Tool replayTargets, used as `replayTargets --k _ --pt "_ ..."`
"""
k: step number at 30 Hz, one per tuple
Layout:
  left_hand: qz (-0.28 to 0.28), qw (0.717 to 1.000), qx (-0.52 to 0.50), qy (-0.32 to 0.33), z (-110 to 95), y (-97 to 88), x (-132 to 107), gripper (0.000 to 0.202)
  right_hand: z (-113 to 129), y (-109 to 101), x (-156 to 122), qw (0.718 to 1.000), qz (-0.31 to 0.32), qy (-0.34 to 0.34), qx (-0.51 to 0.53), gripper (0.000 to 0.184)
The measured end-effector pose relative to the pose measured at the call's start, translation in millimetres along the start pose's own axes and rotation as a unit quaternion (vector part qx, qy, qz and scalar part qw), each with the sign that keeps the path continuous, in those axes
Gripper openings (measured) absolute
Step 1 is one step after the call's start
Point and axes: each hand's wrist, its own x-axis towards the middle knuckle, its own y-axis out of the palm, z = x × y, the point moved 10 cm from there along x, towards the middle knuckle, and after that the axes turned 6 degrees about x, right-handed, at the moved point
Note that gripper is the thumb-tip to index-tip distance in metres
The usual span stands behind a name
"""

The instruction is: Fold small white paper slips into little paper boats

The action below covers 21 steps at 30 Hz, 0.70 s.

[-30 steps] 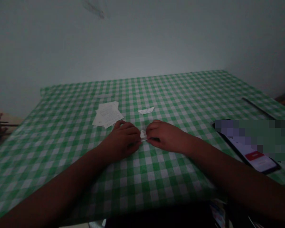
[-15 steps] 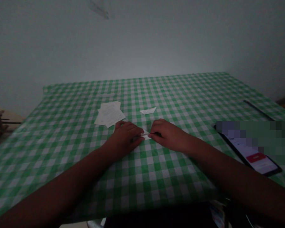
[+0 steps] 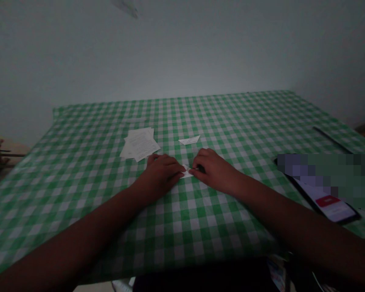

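Observation:
Between my two hands lies a small folded piece of white paper [image 3: 187, 174], low on the tablecloth and partly covered by fingers. My left hand [image 3: 162, 174] grips its left side, thumb and fingertips closed on the edge. On the other side my right hand [image 3: 211, 170] pinches the paper between thumb and index finger, with its other fingers curled. Just beyond the hands rests a folded paper boat [image 3: 189, 140] with print on it. A loose stack of printed paper sheets [image 3: 141, 144] is spread behind my left hand.
A green and white checked tablecloth [image 3: 176, 235] covers the table. At the right lies a phone or tablet [image 3: 337, 213] with a lit, partly pixelated screen. A thin dark strip [image 3: 331, 139] is beyond it. A pale wall [image 3: 182, 48] stands behind the table.
My right fingers have shifted slightly on the folded paper, and the paper's visible part looks a little different. The whole view has tilted slightly. The boat and the sheets stay where they were.

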Motion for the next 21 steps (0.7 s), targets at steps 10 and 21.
replayTargets --k 10,21 --pt "0.017 1.0 0.007 -0.004 -0.3 2.1 -0.9 0.018 -4.0 0.6 -0.2 1.0 -0.005 0.008 -0.025 0.018" --pt "0.014 1.0 0.016 -0.02 3.3 1.5 -0.5 0.017 31.3 -1.7 -3.0 0.993 -0.003 -0.103 -0.063 0.015"
